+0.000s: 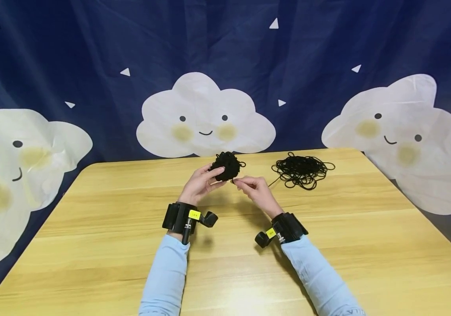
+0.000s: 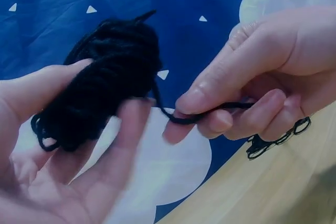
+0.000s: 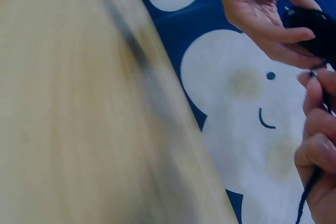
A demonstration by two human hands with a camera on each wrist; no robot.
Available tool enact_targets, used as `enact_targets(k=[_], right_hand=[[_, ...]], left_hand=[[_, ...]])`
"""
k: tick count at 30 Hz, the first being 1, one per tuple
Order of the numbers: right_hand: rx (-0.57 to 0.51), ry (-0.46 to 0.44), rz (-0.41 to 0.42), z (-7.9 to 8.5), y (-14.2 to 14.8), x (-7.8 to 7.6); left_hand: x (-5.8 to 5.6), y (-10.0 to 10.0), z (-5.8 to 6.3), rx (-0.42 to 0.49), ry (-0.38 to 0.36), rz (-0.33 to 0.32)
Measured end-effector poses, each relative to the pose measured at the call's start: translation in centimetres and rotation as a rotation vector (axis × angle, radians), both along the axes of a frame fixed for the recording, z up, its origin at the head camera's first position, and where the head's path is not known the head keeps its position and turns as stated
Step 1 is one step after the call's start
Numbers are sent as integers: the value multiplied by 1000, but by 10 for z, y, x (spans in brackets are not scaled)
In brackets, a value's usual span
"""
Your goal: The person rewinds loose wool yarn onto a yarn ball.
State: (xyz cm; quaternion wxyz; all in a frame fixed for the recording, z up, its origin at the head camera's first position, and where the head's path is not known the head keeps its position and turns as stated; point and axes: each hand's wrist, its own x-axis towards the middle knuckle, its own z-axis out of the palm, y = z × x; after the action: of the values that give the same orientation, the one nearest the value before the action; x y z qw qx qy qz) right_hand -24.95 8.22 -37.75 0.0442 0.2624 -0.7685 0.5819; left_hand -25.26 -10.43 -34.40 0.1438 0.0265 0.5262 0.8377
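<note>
A ball of black yarn (image 1: 228, 166) is held up over the far part of the table by my left hand (image 1: 201, 183). In the left wrist view, the thumb and fingers curve round the wound yarn (image 2: 105, 77), and small loops stick out at its ends. My right hand (image 1: 258, 191) pinches the strand (image 2: 181, 120) that comes off the ball, between thumb and forefinger. From there the strand runs through the right palm and on to a loose heap of black yarn (image 1: 302, 170) on the table to the right.
The wooden table (image 1: 103, 245) ends at a dark blue curtain (image 1: 103, 39) printed with white clouds and small triangles. Each wrist wears a black strap, the left strap (image 1: 180, 218) and the right strap (image 1: 288, 227), with a small camera arm.
</note>
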Motion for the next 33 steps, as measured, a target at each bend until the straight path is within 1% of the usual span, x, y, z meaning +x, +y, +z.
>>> enact_targets(k=[4, 7, 11, 13, 15, 16, 18, 22, 25, 28, 33], right_hand=[[105, 123, -10, 1, -6, 6], [187, 213, 0, 6, -9, 11], [265, 324, 33, 14, -12, 16], [299, 355, 60, 19, -12, 18], [325, 366, 79, 26, -11, 21], [334, 364, 85, 29, -10, 21], [341, 357, 85, 36, -8, 22], [306, 327, 49, 47, -3, 18], [255, 279, 21, 54, 0, 13], [193, 203, -6, 60, 2, 9], [61, 116, -49, 72, 5, 9]], left_hand=[[0, 1, 1, 28, -12, 68], [1, 2, 1, -8, -6, 107], [1, 3, -1, -116, 34, 120], [1, 3, -1, -183, 53, 127], [2, 3, -1, -252, 62, 134], [2, 3, -1, -282, 66, 135], [3, 3, 0, -335, 87, 115], [5, 3, 1, -342, 159, 12], [6, 3, 2, -331, 206, -58], [6, 3, 2, -330, 236, -108], [7, 2, 3, -375, 247, -158]])
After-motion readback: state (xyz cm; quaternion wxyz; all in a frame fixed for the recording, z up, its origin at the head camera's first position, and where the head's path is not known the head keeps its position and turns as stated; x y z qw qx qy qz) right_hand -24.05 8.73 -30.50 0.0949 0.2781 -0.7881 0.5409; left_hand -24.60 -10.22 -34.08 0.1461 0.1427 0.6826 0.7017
